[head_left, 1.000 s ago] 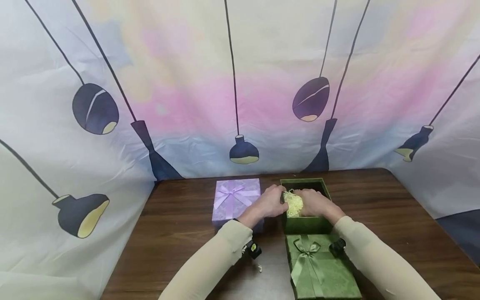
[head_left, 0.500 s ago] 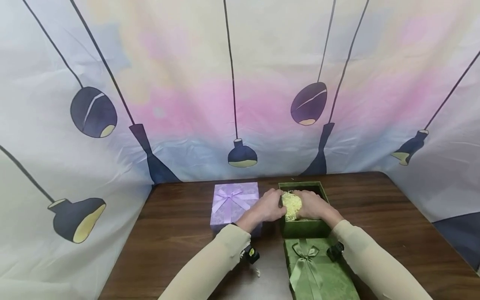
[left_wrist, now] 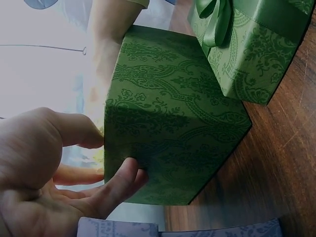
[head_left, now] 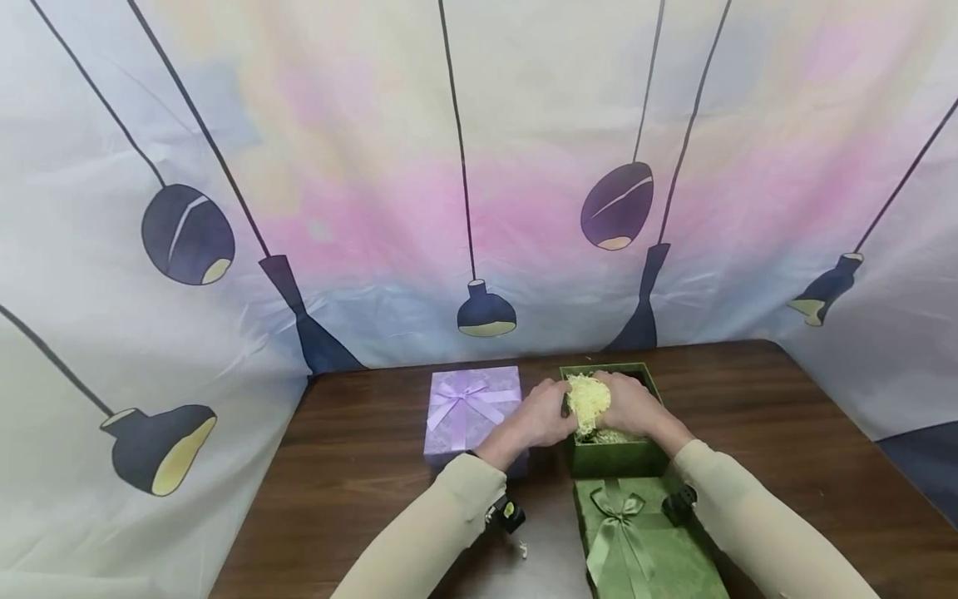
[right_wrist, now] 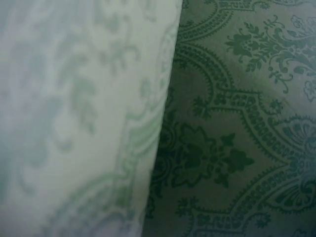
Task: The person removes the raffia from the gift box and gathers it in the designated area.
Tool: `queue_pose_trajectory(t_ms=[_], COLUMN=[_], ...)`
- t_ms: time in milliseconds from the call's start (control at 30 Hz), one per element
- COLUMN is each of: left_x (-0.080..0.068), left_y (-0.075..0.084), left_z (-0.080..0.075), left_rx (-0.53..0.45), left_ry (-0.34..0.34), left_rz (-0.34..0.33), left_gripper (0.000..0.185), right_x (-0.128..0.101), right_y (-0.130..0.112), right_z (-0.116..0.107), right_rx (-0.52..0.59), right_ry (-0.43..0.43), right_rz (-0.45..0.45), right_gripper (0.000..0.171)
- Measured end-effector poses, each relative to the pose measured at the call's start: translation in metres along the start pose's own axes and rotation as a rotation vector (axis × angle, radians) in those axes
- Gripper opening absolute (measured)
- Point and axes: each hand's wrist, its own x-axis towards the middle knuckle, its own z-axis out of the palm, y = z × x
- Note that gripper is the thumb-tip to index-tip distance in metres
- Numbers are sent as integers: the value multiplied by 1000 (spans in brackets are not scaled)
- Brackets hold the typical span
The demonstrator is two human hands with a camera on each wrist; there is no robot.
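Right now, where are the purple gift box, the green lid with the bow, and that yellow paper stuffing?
purple gift box [head_left: 471,408], head view, on its ribbon bow.
green lid [head_left: 644,545], head view, on its top face.
yellow paper shred [head_left: 587,398], head view, on the clump between the hands.

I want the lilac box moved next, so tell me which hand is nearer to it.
Left. The left hand sits just beside the lilac gift box, at the green box's near wall; the right hand is farther off, over that box's shredded paper.

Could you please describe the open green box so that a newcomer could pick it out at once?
On the brown table, find the far middle, right of the lilac gift box. The open green box stands there, lidless, holding pale shredded paper, unlike the ribboned green lid nearer the person.
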Motion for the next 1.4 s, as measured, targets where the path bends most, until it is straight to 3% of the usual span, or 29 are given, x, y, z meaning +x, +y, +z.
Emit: queue_pose_trajectory(t_ms=[200,400,833,1033,1400], left_x=[-1,-1,2,3,2], left_y=[-1,-1,-1,-2,-1], left_z=[1,2,4,4,0], left_rx=[0,-9,-11,-10,-17], left_ry=[14,8,-14,3,-13], left_rz=[6,36,6,36,-2], left_gripper=[46,46,53,42,43], right_x=[-2,-7,-10,-10,-10], right_y=[0,-3,-1,0,-2], right_z=[3,0,0,-3,-8], right_rx=[26,51,110,127,202], right_ry=[163,265,350,388,415], right_rz=[-49,-56,-87,-92,-91], right_gripper=[64,61,63,66,72])
